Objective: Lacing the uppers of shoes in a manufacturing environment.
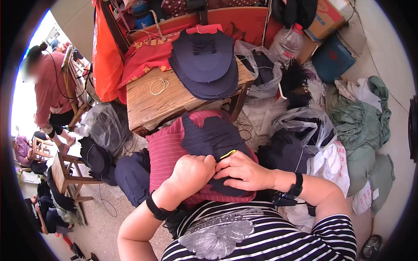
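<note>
A navy fabric shoe upper [204, 135], with dark thread lines across its middle, lies over a red striped cushion [165, 150] on my lap. My left hand [193, 172] is closed, its fingertips pinching the upper near its lower part. Beside it, touching fingertips, my right hand [239, 172] is closed on the same piece. A small yellow looped item [227, 154], perhaps a tool handle, lies against the right index finger; its other end is hidden. Several similar navy uppers [204, 56] are stacked on the wooden stool [148, 104] ahead.
A yellowish loop of cord [159, 87] lies on the stool. More navy uppers sit in bundles at left [133, 176] and right [283, 150]. Plastic bags [104, 124], a clear bottle [287, 41] and green cloth [359, 117] crowd round. A person [54, 87] stands far left.
</note>
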`<state>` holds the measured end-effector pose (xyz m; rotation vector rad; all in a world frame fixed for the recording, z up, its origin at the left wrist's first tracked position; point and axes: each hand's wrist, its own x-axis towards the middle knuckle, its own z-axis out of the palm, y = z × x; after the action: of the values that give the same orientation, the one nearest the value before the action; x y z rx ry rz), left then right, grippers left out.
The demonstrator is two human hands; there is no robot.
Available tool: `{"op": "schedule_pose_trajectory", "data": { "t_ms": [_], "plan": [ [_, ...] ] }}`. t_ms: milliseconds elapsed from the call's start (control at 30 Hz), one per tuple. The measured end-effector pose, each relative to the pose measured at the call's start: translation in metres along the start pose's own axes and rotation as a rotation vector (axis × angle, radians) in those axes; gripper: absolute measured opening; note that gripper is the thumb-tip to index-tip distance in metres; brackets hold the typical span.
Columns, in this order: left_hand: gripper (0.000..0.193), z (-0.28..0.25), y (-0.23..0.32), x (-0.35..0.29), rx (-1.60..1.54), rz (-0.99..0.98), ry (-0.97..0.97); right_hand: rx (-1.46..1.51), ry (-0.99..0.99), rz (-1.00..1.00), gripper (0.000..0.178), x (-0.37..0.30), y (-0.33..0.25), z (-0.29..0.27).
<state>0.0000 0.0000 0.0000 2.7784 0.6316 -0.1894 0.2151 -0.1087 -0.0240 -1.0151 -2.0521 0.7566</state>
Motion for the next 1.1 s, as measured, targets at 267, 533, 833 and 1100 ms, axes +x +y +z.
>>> {"op": "schedule_pose_trajectory", "data": {
  "t_ms": [267, 533, 833, 1100],
  "plan": [
    [0.019, -0.001, 0.025, 0.005, 0.192, 0.043, 0.309, 0.132, -0.025, -0.025, 0.025, -0.016, 0.005, -0.014],
    [0.015, -0.003, 0.002, 0.005, 0.174, 0.263, 0.208, 0.194, -0.021, -0.002, 0.022, -0.008, 0.010, -0.003],
    [0.022, -0.021, -0.016, -0.044, 0.122, 0.215, 0.263, 0.105, 0.066, 0.035, 0.022, -0.006, -0.004, -0.003],
    [0.038, -0.001, 0.013, -0.001, 0.019, -0.017, 0.397, 0.093, 0.494, 0.234, 0.059, -0.016, 0.003, 0.022]
  ]
}}
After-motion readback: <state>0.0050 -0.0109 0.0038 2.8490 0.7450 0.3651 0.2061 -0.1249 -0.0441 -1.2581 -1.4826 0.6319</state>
